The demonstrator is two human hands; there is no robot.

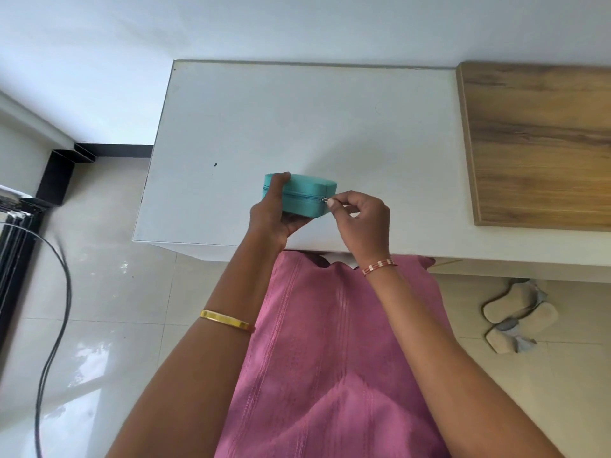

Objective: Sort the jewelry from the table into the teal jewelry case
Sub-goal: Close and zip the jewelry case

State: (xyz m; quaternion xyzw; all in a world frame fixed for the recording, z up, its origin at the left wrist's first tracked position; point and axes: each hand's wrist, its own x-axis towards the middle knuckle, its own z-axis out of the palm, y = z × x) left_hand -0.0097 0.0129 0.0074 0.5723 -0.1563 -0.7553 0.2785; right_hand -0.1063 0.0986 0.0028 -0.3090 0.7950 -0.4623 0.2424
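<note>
While the left hand [268,217] clasps the teal case [305,196], right-hand [360,223] grip pinches its zipper pull [328,200].

- Left grip [269,214]: arm reaches forward from lower left, palm cupped, fingers curled round the left end of the teal jewelry case [305,196], thumb lying over its top edge
- Right grip [360,219]: arm reaches in from lower right, wrist bent, thumb and forefinger pinching the zipper pull [329,201] at the case's right corner, other fingers curled loosely
</note>
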